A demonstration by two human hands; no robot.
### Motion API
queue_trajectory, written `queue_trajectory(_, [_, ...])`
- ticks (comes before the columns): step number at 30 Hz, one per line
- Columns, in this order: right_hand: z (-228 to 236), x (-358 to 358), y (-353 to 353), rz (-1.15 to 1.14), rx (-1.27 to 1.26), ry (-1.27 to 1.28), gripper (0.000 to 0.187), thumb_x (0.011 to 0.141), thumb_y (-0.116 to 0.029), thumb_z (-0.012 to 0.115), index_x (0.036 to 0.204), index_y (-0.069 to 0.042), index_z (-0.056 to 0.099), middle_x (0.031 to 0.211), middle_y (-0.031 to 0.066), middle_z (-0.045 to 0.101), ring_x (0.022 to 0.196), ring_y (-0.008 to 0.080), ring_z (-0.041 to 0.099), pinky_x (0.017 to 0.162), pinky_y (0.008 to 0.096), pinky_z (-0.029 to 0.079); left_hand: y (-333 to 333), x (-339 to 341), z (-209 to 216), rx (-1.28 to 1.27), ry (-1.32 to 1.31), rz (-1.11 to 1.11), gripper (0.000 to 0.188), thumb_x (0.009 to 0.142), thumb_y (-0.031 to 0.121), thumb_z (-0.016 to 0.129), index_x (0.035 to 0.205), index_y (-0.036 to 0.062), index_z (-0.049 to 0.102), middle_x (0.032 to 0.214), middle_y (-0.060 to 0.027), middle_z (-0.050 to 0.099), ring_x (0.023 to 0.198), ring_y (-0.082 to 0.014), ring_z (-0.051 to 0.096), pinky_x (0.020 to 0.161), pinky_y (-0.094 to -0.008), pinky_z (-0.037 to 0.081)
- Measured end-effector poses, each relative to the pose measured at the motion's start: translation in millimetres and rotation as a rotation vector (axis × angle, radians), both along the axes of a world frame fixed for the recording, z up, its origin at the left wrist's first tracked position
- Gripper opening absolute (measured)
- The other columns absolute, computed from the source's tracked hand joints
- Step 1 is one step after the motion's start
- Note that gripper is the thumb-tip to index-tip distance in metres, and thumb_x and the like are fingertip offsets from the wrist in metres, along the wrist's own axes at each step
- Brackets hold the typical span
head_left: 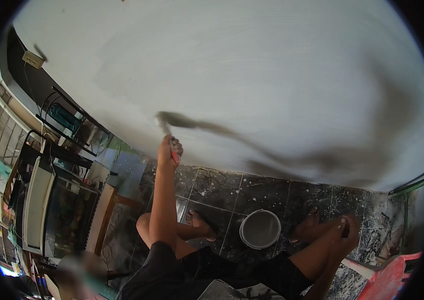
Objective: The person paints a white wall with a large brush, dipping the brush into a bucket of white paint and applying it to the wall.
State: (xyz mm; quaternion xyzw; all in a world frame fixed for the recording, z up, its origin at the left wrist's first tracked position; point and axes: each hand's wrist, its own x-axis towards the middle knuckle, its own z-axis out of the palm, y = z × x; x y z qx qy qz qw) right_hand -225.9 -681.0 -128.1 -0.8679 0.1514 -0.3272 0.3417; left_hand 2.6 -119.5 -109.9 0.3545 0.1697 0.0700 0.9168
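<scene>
My left hand is raised to the white wall, its fingers closed around a paintbrush with a red handle. The brush's pale head points upward and appears to touch the wall, where its shadow falls to the right. Down at the right, my right hand rests by my bent knee; its fingers are mostly hidden, and I cannot tell whether they are curled or spread. Between my bare feet stands a round bucket with greyish liquid in it.
Dark floor tiles spattered with white run along the wall's foot. At the left are a glass tank, a wooden frame and cluttered shelving. A red plastic chair stands at the lower right.
</scene>
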Motion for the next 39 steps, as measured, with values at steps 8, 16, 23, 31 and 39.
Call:
queue_trajectory(8, [4.5, -3.3, 0.9, -0.044, -0.075, -0.013, 0.017, 0.087, -0.009, 0.06, 0.101, 0.0, 0.066, 0.101, 0.0143, 0.065, 0.085, 0.0265, 0.067, 0.072, 0.0341, 0.054, -126.3, 39.7, -37.9, 0.466, 0.157, 0.082, 0.025, 0.101, 0.026, 0.042, 0.082, 0.011, 0.047, 0.051, 0.0015, 0.035, 0.038, -0.0134, 0.036, 0.033, -0.0322, 0.032])
queue_trajectory(16, [-9.9, 24.5, 35.7, 0.097, -0.282, 0.049, 0.013, 0.079, -0.002, 0.066, 0.091, -0.001, 0.067, 0.096, 0.0138, 0.066, 0.084, 0.0242, 0.064, 0.068, 0.0341, 0.052, -354.4, -31.7, -71.4, 0.364, 0.027, -0.329, 0.028, 0.101, 0.035, 0.047, 0.095, 0.0092, 0.038, 0.062, 0.0009, 0.042, 0.043, -0.0106, 0.041, 0.038, -0.0274, 0.037])
queue_trajectory(23, [3.1, 37.1, 73.8, 0.135, -0.239, 0.119, 0.014, 0.075, -0.003, 0.066, 0.088, 0.0, 0.068, 0.09, 0.016, 0.064, 0.087, 0.0334, 0.061, 0.084, 0.0412, 0.048, -278.5, -84.1, -53.3, 0.174, 0.0, -0.383, 0.025, 0.1, 0.036, 0.049, 0.087, 0.0146, 0.043, 0.063, 0.0018, 0.046, 0.042, -0.009, 0.043, 0.034, -0.0243, 0.034])
queue_trajectory(31, [14.1, 27.5, 53.4, 0.025, -0.484, 0.13, 0.014, 0.078, -0.003, 0.066, 0.092, -0.001, 0.068, 0.099, 0.0151, 0.065, 0.1, 0.0343, 0.06, 0.091, 0.0438, 0.045, 31.5, 13.2, -49.6, 0.349, 0.168, 0.578, 0.039, 0.102, 0.036, 0.04, 0.071, 0.012, 0.036, 0.048, 0.0008, 0.033, 0.035, -0.0145, 0.034, 0.031, -0.0324, 0.028])
queue_trajectory(39, [12.6, 9.0, 32.7, -0.085, -0.531, 0.149, 0.016, 0.084, -0.012, 0.065, 0.096, -0.003, 0.071, 0.101, 0.0138, 0.068, 0.102, 0.0328, 0.061, 0.088, 0.0428, 0.049, -82.4, 36.9, -84.8, 0.505, 0.152, 0.154, 0.036, 0.103, 0.033, 0.04, 0.074, 0.0111, 0.038, 0.045, 0.0026, 0.032, 0.033, -0.0131, 0.037, 0.029, -0.0321, 0.031])
